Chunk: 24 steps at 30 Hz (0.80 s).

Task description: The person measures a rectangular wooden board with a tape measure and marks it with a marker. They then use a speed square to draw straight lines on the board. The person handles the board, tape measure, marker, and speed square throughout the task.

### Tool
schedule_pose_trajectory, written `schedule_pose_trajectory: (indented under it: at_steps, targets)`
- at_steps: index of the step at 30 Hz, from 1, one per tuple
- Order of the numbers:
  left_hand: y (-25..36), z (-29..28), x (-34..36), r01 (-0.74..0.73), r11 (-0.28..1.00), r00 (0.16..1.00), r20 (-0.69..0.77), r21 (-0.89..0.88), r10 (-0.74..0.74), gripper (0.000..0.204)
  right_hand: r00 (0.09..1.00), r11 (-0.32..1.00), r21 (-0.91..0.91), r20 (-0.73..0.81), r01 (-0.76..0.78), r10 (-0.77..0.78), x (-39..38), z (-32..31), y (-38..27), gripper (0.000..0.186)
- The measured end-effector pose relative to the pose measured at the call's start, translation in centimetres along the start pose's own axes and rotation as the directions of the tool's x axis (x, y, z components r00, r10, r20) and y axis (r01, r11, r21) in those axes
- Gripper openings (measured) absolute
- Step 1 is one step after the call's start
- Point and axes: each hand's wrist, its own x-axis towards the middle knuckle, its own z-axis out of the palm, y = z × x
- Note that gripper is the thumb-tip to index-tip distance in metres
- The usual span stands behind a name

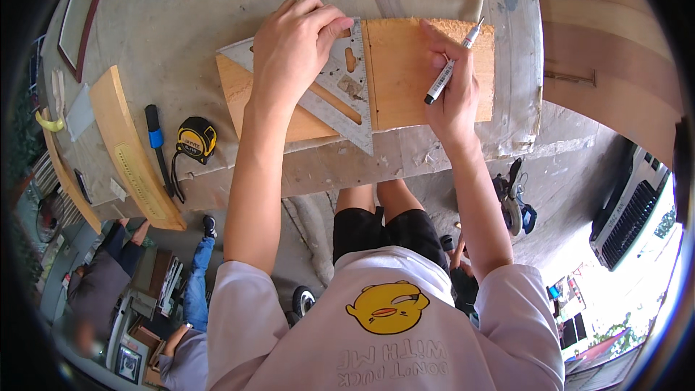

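Observation:
A light wooden board (pixel 405 76) lies on the worktable near its front edge, with a metal set square (pixel 340 76) flat across its left part. My left hand (pixel 293 47) is closed at the set square's far end, thumb and fingers on its edge. In my right hand (pixel 456 90) is a white marker pen (pixel 445 76), its bare tip pointing away and its black end toward me. That hand rests over the board's right half, a finger reaching toward the far edge. A thin dark line runs on the wood beside the set square's straight edge.
Left on the worktable (pixel 210 0) are a yellow-black tape measure (pixel 195 139), a black tool with a blue band (pixel 156 137), a curved wooden piece (pixel 134 152) and a dark-red frame (pixel 85 22). People (pixel 101 282) are at the lower left; a vehicle (pixel 630 206) stands right.

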Motion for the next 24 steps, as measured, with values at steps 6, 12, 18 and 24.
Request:
schedule_pose_trajectory:
  at_steps: [6, 12, 18, 24]
  targets:
    - [0.5, 1.0, -0.3, -0.014, 0.999, 0.998, -0.063, 0.032, 0.016, 0.010, 0.999, 1.000, 0.000, 0.018, -0.029, 0.029, 0.1, 0.0, 0.1, 0.021]
    - [0.0, 1.8, -0.3, -0.048, 0.997, 0.992, -0.113, 0.057, 0.054, 0.012, 0.999, 0.997, -0.064, 0.019, 0.048, -0.047, 0.5, 0.3, 0.1, 0.021]
    - [0.0, 1.9, -0.4, -0.044, 0.997, 0.992, -0.112, 0.067, 0.051, 0.013, 0.996, 0.994, -0.069, 0.017, 0.090, -0.089, 0.4, 0.7, 0.9, 0.028]
    - [0.0, 2.2, -0.7, -0.020, 0.996, 0.991, -0.132, 0.082, 0.031, 0.014, 0.998, 0.994, -0.089, 0.016, 0.065, -0.064, 0.6, 0.6, 0.5, 0.034]
